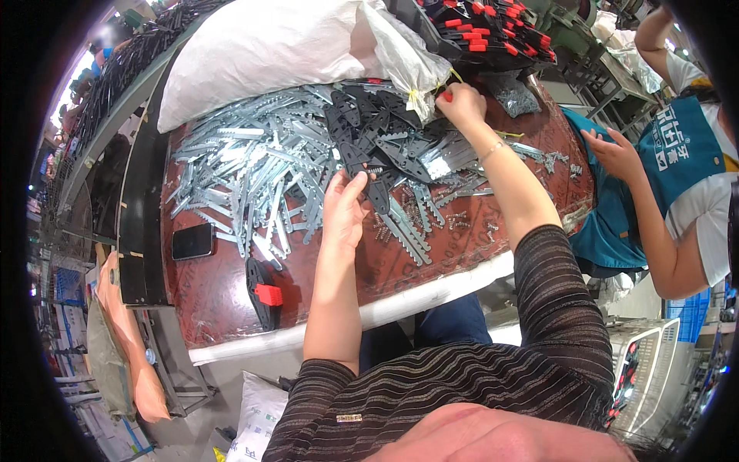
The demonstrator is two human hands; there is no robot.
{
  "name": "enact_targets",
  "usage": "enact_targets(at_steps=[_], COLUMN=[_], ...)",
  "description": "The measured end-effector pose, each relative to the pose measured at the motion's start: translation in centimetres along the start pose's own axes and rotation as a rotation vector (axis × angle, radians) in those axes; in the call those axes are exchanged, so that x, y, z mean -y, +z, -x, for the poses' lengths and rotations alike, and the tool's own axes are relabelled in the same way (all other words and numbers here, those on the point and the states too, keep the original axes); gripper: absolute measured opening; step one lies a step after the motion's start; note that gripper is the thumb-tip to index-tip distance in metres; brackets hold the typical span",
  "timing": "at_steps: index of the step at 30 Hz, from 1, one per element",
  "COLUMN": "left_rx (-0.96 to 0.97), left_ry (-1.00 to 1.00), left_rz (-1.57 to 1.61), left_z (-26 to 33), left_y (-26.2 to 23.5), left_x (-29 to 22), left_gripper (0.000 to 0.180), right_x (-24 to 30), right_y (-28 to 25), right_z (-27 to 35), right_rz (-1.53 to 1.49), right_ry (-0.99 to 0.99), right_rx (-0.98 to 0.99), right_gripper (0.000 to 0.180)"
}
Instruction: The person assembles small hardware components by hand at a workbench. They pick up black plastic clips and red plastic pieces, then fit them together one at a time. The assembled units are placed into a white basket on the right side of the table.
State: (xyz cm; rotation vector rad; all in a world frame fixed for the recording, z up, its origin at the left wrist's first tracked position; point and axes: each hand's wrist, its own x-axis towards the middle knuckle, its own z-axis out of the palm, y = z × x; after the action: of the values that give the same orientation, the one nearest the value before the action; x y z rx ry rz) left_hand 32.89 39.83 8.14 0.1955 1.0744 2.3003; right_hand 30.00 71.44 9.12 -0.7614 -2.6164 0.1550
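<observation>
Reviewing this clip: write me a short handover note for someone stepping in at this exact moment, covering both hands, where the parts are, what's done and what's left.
Left hand: fingers on a black plastic handle piece at the near edge of the black pile; whether it grips it, I cannot tell.
Right hand: stretched to the far side, pinching a small red part beside the clear bag.
Parts: toothed metal strips heaped over the round brown table, small springs loose nearby.
Done: one assembled black piece with red tab lies near the front edge; more are stacked in the far tray.
Left: most strips and handles appear unassembled.
</observation>
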Motion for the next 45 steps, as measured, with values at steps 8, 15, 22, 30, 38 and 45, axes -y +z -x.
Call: enact_targets(at_steps=[8,15,22,30,38,45], left_rx=[-0.017,0.048,-0.022,0.014,0.091,0.1], left_ry=[0.014,0.112,0.174,0.189,0.165,0.204], left_rz=[-0.014,-0.04,-0.037,-0.076,-0.029,-0.108], left_z=[0.1,0.4,0.3,0.2,0.4,0.6], left_y=[0.3,0.6,0.8,1.1,1.7,2.3], left_x=[0.6,0.6,0.7,1.7,2.8,3.3], left_gripper=[0.021,0.024,0.028,0.029,0.026,0.031], right_x=[5.1,11.2,12.4,12.0,12.1,12.3], right_y=[-5.9,-5.8,-4.2,-2.9,-1.9,-2.0], right_z=[12.1,17.6,18.1,18.6,18.6,19.1], right_rz=[-1.145,-1.448,-1.389,-1.415,-1.344,-1.209], right_ry=[0.132,0.053,0.076,0.08,0.039,0.014], right_rx=[0.254,0.221,0.098,0.049,-0.134,-0.242], right_gripper=[0.026,0.016,0.011,0.009,0.009,0.014])
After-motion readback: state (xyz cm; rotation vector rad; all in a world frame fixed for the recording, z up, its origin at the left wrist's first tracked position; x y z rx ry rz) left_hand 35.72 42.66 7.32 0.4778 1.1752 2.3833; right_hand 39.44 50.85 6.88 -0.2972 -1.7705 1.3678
